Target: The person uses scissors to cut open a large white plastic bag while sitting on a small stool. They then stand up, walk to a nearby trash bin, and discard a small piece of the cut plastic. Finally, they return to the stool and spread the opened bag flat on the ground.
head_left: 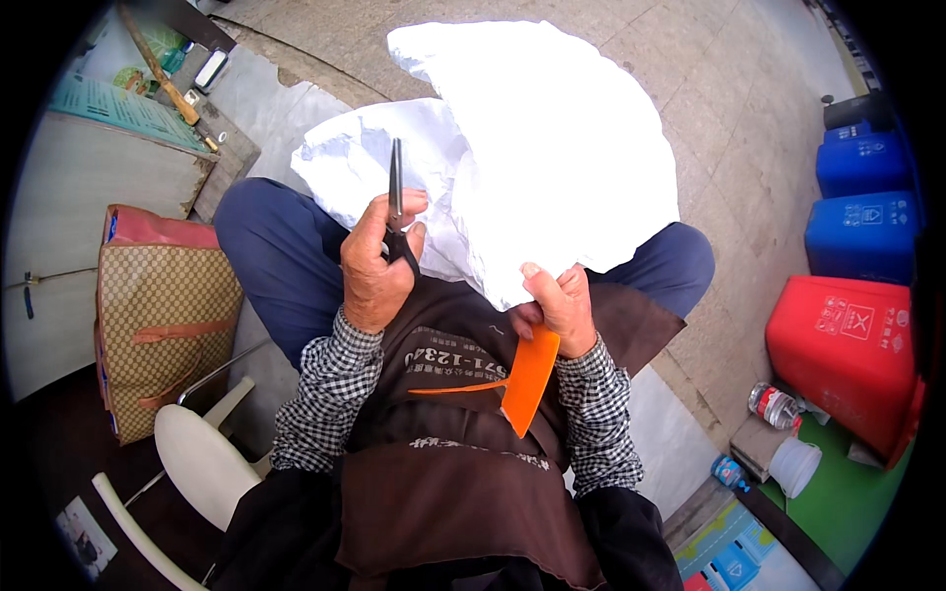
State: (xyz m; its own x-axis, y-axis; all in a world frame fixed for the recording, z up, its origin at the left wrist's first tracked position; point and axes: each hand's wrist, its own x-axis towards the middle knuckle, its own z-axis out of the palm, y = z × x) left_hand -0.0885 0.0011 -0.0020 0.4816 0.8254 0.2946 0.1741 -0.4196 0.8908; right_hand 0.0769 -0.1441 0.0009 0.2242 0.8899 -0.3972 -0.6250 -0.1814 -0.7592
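Nearest: dark brown cloth apron (443, 507) over the lap. Just beyond, flat bright-orange piece (532, 379) with thin tail off to the left, hanging below right hand (560, 307), seemingly tucked under its fingers. Right hand closed, thumb and fingers pinching near edge of big crumpled white sheet (572, 148). Left hand (377, 264) curled round black-handled metal scissors (396, 187), blades together, pointing away. Sheet ahead, long axis running roughly away from the body; right hand nearer, touching; scissors over its left part, contact unclear. Hidden: upper end of orange piece, most left-hand fingers in the loops. Sheet overexposed, folds lost. Farther: grey stone floor (729, 148); red plastic bin (823, 330) at right, partly dark at fisheye rim.
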